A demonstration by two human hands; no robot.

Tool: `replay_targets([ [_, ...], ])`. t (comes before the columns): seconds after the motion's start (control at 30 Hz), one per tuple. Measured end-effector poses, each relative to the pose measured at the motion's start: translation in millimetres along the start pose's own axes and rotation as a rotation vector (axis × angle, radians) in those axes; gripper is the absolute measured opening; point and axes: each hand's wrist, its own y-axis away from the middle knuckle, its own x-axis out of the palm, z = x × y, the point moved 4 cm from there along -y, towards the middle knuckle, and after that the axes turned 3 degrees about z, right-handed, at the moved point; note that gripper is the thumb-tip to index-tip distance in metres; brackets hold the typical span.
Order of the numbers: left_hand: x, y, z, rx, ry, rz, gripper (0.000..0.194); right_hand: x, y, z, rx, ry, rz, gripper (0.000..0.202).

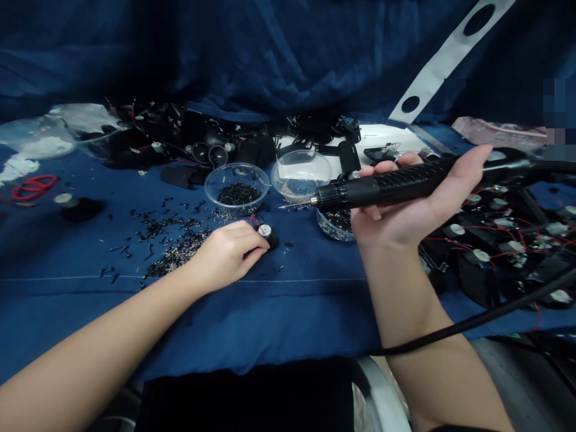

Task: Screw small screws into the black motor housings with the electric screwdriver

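My right hand [405,210] is wrapped around a black electric screwdriver [396,183], palm up, its thin metal bit pointing left above the table. The fingers of my left hand [229,252] are closed on a small black part with a white round motor [265,230] and red wires, resting on the blue cloth. Beside my left hand lies a loose pile of small black and silver screws [173,252]. Just behind it stands a clear round tub [237,207] of black screws. Another tub [335,231] of dark screws sits partly hidden below the screwdriver.
A third clear tub [301,157] holds some small silver pieces. Wired black parts [499,240] are heaped at the right, and more black parts [180,135] line the back. Red wire [35,187] lies far left. A black cable [477,324] crosses my right forearm.
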Motion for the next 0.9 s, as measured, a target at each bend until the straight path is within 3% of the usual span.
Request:
replay_targets([
  [0.17,-0.4,-2,-3,0.046,-0.071,0.063,0.012,-1,-1,-1,0.012,0.009,0.009,0.053],
  [0.67,5.2,1,-2,0.013,-0.243,-0.032,0.014,-2,-1,-2,-0.006,0.004,0.008,0.05],
  [0.77,1.0,3,0,0.005,-0.169,-0.026,0.011,-3,-1,-2,0.0,0.018,0.013,0.05],
  [0.9,-9.9,6,10,-0.047,0.035,-0.031,0.022,-4,-1,-1,-0.016,0.044,0.013,0.054],
])
